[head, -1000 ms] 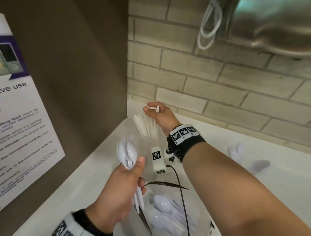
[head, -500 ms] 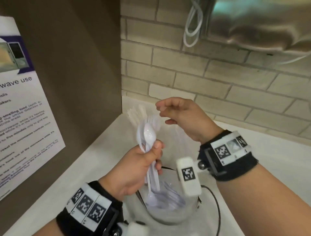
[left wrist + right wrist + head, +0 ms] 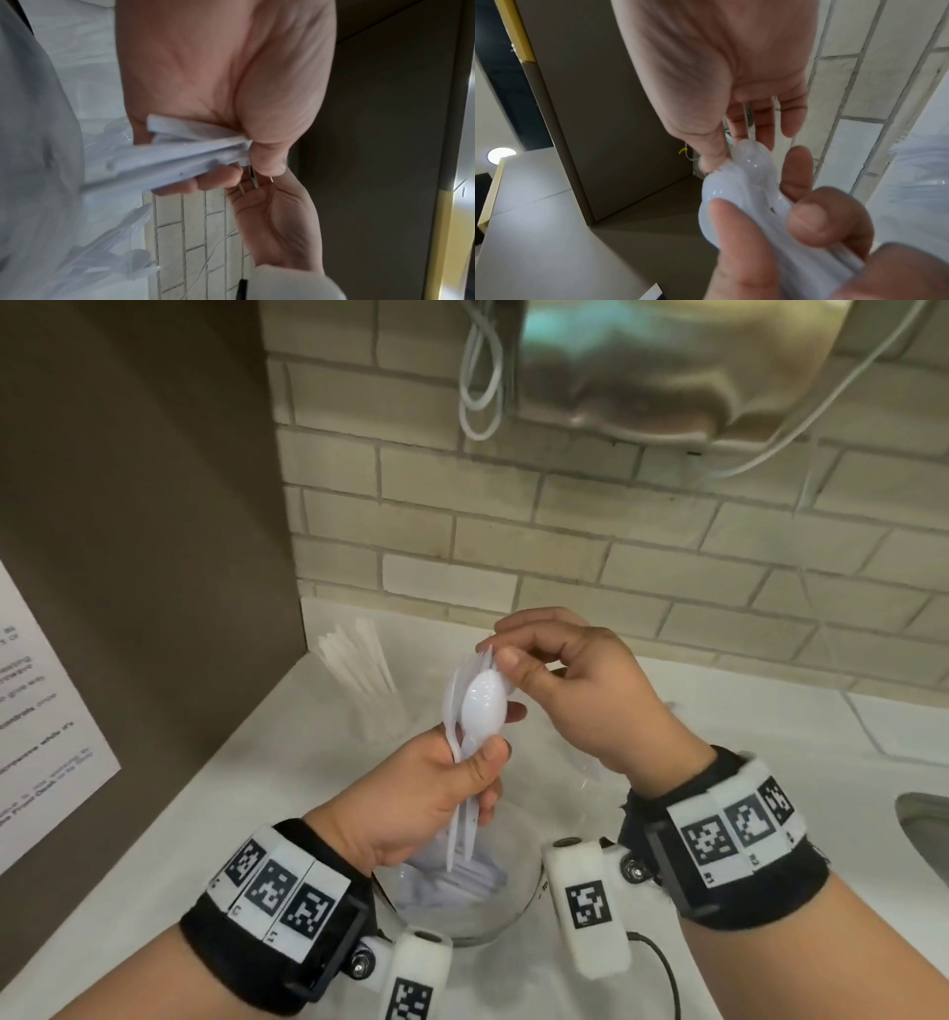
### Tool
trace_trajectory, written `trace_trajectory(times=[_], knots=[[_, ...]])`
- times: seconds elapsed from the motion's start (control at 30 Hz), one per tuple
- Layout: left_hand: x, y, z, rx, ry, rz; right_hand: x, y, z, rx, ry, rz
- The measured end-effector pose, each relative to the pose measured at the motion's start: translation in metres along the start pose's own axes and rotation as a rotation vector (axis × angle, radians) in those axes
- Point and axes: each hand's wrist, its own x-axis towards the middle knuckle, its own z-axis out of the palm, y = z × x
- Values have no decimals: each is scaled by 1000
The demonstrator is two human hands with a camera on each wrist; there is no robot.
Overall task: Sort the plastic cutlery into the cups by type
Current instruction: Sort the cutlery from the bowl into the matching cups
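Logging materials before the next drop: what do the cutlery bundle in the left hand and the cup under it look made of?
Cutlery bundle: looks like glossy white plastic, slightly translucent; highlights glint on the front spoon bowl, and the handles are thin. Cup: seems clear, shiny plastic, possibly glass; white cutlery inside shows through its wall.

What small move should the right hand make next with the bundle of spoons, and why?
Probably the right hand should pinch the top of one piece and lift it out of the bundle of white plastic spoons. The left hand grips the handles above the clear cup, and the right thumb and forefinger already sit at the bowl tips, so one piece seems about to be separated.
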Motion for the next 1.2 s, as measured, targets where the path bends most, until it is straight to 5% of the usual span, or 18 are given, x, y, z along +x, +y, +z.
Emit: trace_trajectory(times=[0.2, 0.37, 0.5, 0.57, 0.7, 0.87, 1.0, 1.1, 1.2], knots=[[-1, -4, -3, 80, 11, 18, 2, 0, 7, 61, 233, 22], [-1, -5, -5, 26, -6, 45, 2, -1, 12, 92, 265, 18], [-1, -8, -7, 92, -5, -6, 8, -17, -3, 514, 459, -65], [-2, -9, -7, 125, -8, -4, 9, -29, -11, 528, 470, -177], [-3, -8, -7, 171, -1, 9, 12, -26, -16, 309, 379, -242], [-7, -4, -8, 102, -51, 31, 9, -11, -14, -44, 237, 90], [-9, -4, -10, 59, -126, 58, 13, -4, -17, 268, -51, 421], [-9, -6, -10, 69, -170, 53, 14, -7, -18, 283, -208, 486], [-10, -10, -9, 49, -179, 40, 16, -10, -17, 218, -78, 436]])
